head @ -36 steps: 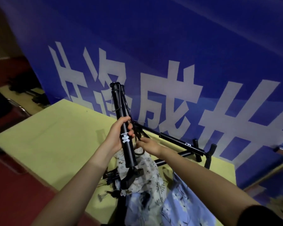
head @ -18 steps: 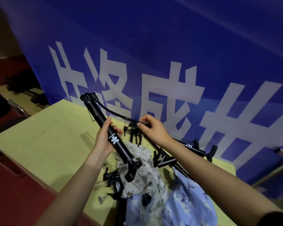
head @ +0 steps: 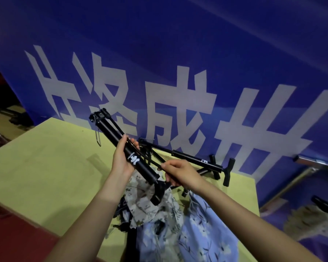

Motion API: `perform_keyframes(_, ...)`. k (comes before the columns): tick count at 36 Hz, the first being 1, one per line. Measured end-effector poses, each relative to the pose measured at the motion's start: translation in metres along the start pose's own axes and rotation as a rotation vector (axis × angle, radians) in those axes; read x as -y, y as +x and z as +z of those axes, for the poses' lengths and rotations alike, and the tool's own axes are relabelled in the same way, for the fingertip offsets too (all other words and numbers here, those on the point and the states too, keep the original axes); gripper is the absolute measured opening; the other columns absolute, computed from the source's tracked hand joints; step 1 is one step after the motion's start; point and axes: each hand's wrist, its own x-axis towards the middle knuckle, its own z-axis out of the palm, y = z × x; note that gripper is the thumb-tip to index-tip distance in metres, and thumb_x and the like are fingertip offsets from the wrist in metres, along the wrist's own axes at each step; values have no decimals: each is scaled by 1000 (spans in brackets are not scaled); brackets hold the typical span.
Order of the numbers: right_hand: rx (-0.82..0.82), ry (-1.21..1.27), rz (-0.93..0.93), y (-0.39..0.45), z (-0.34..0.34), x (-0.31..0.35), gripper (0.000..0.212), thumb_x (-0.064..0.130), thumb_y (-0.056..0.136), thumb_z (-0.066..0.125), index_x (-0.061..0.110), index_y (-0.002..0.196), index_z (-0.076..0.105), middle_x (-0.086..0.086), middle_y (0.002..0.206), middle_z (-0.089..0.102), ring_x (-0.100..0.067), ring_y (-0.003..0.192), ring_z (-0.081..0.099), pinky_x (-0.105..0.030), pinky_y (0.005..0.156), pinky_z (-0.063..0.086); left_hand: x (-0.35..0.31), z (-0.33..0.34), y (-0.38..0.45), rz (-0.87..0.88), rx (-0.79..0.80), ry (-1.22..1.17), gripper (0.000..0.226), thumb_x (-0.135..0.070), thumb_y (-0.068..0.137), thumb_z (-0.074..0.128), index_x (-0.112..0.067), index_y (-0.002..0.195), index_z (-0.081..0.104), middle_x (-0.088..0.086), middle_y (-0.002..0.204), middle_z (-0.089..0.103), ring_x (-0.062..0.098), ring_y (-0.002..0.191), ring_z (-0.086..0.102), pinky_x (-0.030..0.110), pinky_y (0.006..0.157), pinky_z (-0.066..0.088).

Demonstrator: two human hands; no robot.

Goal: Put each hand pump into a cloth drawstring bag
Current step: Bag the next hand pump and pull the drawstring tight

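Slim black metal hand pump (head: 134, 157) with white logo, held tilted at frame centre, barrel gripped by left hand (head: 121, 159), thin black hose (head: 151, 163) pinched by right hand (head: 180, 173), floral cloth drawstring bags (head: 159, 214) heaped beneath, bare yellow-green tabletop (head: 45, 167) left open at frame left, second black pump (head: 197, 159) laid by the far edge.

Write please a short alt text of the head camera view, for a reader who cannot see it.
Above a yellow table, the left hand grips a black hand pump by its barrel while the right hand pinches its thin hose. Floral cloth bags lie below, another pump beyond.
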Motion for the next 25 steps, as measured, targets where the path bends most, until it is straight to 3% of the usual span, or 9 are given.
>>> perform_keyframes(3, -41, 59, 47, -8, 1, -19, 28, 22, 97, 56, -2, 98, 68, 1, 59, 60, -10, 46, 51, -22, 48, 38, 6, 0, -1, -28, -30, 37, 15, -22, 94, 58, -18, 80, 60, -5, 67, 59, 8, 60, 57, 18, 61, 50)
perform_keyframes(6, -81, 94, 55, -13, 5, -32, 22, 21, 98, 56, 9, 88, 71, -2, 59, 59, -14, 49, 53, -26, 52, 44, 11, -2, -1, -51, -58, 78, 14, -21, 92, 61, -18, 79, 58, -5, 66, 59, 8, 58, 58, 19, 59, 51)
perform_keyframes(9, -85, 32, 47, -21, 7, -41, 31, 24, 100, 51, 5, 82, 69, -6, 60, 57, -18, 56, 58, -34, 61, 52, 14, -2, -1, -57, -72, 97, 15, -21, 91, 61, -17, 78, 56, -5, 64, 58, 8, 58, 57, 18, 59, 50)
perform_keyframes(11, -82, 30, 53, -26, 7, -47, 31, 24, 101, 48, 8, 86, 70, -7, 61, 59, -24, 63, 61, -31, 65, 53, 14, -3, 1, -54, -77, 94, 15, -19, 91, 60, -17, 77, 55, -5, 64, 56, 8, 58, 55, 18, 58, 49)
perform_keyframes(14, -75, 59, 59, -30, 8, -53, 23, 23, 101, 49, 15, 101, 71, -6, 63, 62, -24, 64, 63, -25, 65, 51, 13, -6, 7, -43, -77, 73, 12, -17, 89, 60, -16, 79, 54, -4, 68, 54, 9, 60, 54, 19, 63, 47)
perform_keyframes(17, -90, 167, 92, -30, 9, -56, 22, 19, 100, 51, 9, 116, 64, -7, 60, 61, -17, 55, 60, -24, 60, 49, 15, -4, 8, -31, -69, 68, 11, -17, 89, 60, -16, 80, 54, -5, 69, 54, 8, 61, 53, 19, 65, 46)
perform_keyframes(25, -131, 161, 98, -29, 2, -64, 16, 20, 100, 51, 10, 104, 63, -3, 60, 56, -11, 49, 50, -22, 54, 43, 21, 6, 5, -30, -60, 106, 13, -19, 90, 60, -16, 78, 54, -6, 65, 56, 8, 59, 55, 19, 63, 48)
